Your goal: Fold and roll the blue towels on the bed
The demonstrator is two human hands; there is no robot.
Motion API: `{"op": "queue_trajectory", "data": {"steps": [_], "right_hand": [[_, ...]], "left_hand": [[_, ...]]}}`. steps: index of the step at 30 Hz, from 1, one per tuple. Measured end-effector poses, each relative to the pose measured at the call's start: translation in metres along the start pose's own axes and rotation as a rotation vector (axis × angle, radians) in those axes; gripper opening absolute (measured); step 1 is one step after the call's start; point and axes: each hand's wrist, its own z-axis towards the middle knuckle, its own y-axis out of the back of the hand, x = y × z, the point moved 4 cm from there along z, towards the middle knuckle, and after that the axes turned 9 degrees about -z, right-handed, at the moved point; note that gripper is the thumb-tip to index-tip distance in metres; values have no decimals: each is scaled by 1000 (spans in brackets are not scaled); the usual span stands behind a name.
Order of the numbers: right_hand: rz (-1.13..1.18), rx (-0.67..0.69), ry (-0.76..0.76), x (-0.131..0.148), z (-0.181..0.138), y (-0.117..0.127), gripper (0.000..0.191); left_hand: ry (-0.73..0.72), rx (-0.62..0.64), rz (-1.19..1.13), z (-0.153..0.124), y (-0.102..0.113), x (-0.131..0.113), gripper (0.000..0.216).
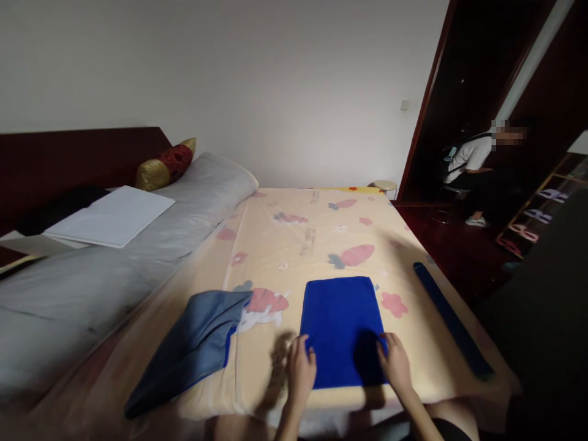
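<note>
1. A folded blue cloth [342,318] is seen on the bed [316,245], its long axis running away from the person.
2. Its near corners are touched by the left hand [301,367] and right hand [395,364], each grip loosely open, nothing clasped.

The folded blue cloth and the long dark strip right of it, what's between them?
Only bare bed sheet with a pink flower print, in the head view; nothing lies between the folded blue cloth and the long dark strip.

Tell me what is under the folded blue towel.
The folded blue towel lies flat on the cartoon-print bedsheet, left hand and right hand at its near corners. The sheet beneath is covered.
</note>
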Motion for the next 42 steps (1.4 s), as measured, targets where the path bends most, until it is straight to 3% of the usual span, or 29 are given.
{"op": "queue_trajectory", "data": {"steps": [3,6,8,11,14,16,19,22,24,27,31,34,38,42], "right_hand": [[-79,1,232,48,6,-39,50],[-243,8,389,58,0,-69,52],[-314,-18,358,38,-7,-73,57],[-361,-72,236,-6,-20,-64,65],[-391,-84,137,-32,-28,-56,67],[-406,-96,84,-29,-26,-54,66],[-373,-102,132,4,-18,-57,58],[-297,-28,321,50,-10,-64,51],[-265,40,417,69,-10,-69,52],[-267,81,442,65,-15,-73,52],[-308,-12,361,15,-29,-68,60],[-336,-61,311,-18,-37,-64,63],[-364,-85,231,-20,-30,-64,62],[-336,-61,259,17,-7,-69,58]], "left_hand": [[-349,47,118,-1,-45,-50,54],[-454,123,248,-5,-73,-46,54],[-401,81,311,-8,-71,-19,55],[-260,-52,370,-13,-50,25,58],[-188,-143,392,-19,-34,43,57],[-170,-194,390,-20,-31,35,55],[-236,-183,351,-17,-35,0,54],[-449,-4,281,-14,-50,-42,55],[-568,131,250,-16,-60,-56,55],[-509,185,275,-18,-67,-40,52],[-188,-17,362,-23,-49,15,54],[-133,-119,392,-30,-36,37,55],[-119,-172,394,-30,-34,27,54],[-285,12,326,-18,-52,-6,55]]}}
